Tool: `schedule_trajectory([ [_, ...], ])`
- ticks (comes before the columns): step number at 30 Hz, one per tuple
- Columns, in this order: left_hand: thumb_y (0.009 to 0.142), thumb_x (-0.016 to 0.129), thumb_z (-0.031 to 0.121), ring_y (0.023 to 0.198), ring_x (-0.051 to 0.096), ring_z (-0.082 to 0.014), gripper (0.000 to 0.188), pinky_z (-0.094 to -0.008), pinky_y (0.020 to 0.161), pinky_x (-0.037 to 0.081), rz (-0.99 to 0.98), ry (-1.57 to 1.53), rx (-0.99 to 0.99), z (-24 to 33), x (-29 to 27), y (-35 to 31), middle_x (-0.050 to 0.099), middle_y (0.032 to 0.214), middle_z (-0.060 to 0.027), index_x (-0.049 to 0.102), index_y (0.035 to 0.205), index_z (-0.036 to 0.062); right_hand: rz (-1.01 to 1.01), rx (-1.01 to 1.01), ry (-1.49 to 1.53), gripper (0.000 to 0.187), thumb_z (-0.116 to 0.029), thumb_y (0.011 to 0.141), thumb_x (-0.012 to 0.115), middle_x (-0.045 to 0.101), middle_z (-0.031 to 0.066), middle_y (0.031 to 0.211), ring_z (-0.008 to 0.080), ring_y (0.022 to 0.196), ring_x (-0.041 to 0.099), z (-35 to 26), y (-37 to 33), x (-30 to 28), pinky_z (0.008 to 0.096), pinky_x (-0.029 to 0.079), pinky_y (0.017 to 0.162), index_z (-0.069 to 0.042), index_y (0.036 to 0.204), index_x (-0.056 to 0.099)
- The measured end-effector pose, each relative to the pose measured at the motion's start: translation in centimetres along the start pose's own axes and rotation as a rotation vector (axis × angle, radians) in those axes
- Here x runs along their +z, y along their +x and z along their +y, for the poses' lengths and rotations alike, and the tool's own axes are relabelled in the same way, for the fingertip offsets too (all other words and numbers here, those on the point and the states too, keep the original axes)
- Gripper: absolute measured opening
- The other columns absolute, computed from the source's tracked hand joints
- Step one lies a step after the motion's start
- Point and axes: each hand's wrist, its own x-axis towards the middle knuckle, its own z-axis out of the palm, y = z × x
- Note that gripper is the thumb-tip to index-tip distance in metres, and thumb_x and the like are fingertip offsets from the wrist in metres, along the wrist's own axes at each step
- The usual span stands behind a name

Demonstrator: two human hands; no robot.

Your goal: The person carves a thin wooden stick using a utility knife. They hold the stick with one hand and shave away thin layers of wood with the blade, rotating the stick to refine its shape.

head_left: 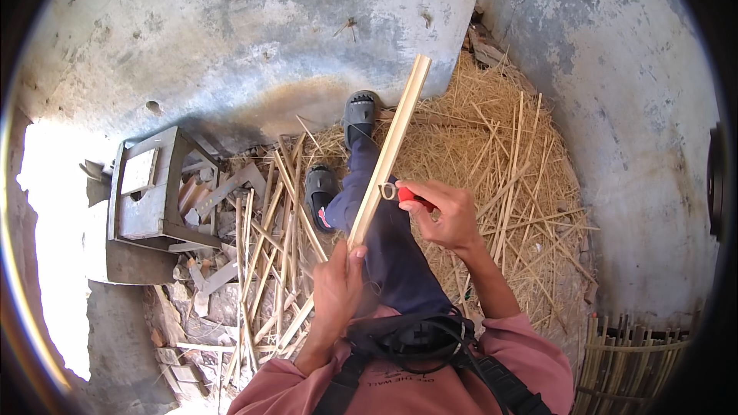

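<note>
My left hand is closed around the lower end of a long, pale wooden strip, which looks like split bamboo. The strip slants up and away to the right, above my legs, with a groove along its length. In my right hand is a small red-handled tool, gripped between thumb and fingers beside the strip's right edge. A pale loop shows between the tool and the strip; whether it is part of the tool or a curled shaving, I cannot tell.
Straw-like shavings cover the floor at right, with thin strips on them. More long strips lie in a heap left of my legs. A weathered wooden cabinet stands at left, scraps around it. A slatted basket is at lower right. Walls close in.
</note>
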Motion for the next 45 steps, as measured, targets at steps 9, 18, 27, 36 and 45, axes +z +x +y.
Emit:
schedule_trajectory([
  [9,0.111,0.058,0.033,0.058,0.061,-0.0488,0.036,-0.0559,0.055,0.04,-0.029,0.01,-0.029,-0.3,0.0,-0.4,0.057,0.061,-0.0259,0.06,0.095,0.0014,-0.048,-0.003,-0.027,0.027,-0.023,0.093,0.081,0.081,0.0082,0.093,0.0177,0.063,0.072,0.5,0.7,-0.9,0.0309,0.056,0.057,-0.009,0.116,0.081],
  [18,0.109,0.06,0.027,0.063,0.063,-0.0498,0.031,-0.055,0.056,0.043,-0.073,0.009,-0.032,-0.8,-0.2,-2.3,0.059,0.065,-0.0278,0.062,0.097,-0.0009,0.031,0.084,-0.048,0.028,-0.028,0.1,0.074,0.078,0.0066,0.084,0.0105,0.057,0.057,4.4,3.8,-3.6,0.0269,0.042,0.051,-0.005,0.116,0.082],
  [27,0.108,0.06,0.024,0.06,0.062,-0.0487,0.029,-0.0543,0.055,0.042,-0.159,0.016,-0.058,-1.1,-1.4,-4.2,0.059,0.063,-0.0264,0.063,0.096,-0.0014,0.172,0.448,-0.134,0.04,-0.035,0.105,0.068,0.07,0.0049,0.076,0.0127,0.062,0.057,14.3,7.2,-7.6,0.0288,0.043,0.059,-0.001,0.123,0.077],
  [36,0.112,0.056,0.029,0.05,0.05,-0.0306,0.039,-0.0454,0.052,0.036,-0.161,-0.131,-0.142,-2.8,-1.5,-1.7,0.05,0.059,-0.0183,0.06,0.089,-0.0021,0.163,0.535,-0.154,0.043,-0.037,0.106,0.067,0.064,0.0035,0.08,0.0139,0.07,0.057,17.5,1.7,-9.0,0.0327,0.046,0.067,-0.002,0.131,0.07],
  [45,0.115,0.051,0.036,0.062,0.043,-0.0103,0.048,-0.0322,0.057,0.037,-0.37,-0.433,-0.282,-1.7,-0.8,0.6,0.048,0.065,0.0001,0.057,0.083,0.0013,0.012,0.48,0.784,0.048,-0.027,0.104,0.071,0.061,-0.0065,0.084,0.0004,0.058,0.041,4.8,1.0,-2.7,0.0195,0.032,0.05,-0.004,0.145,0.061],
])
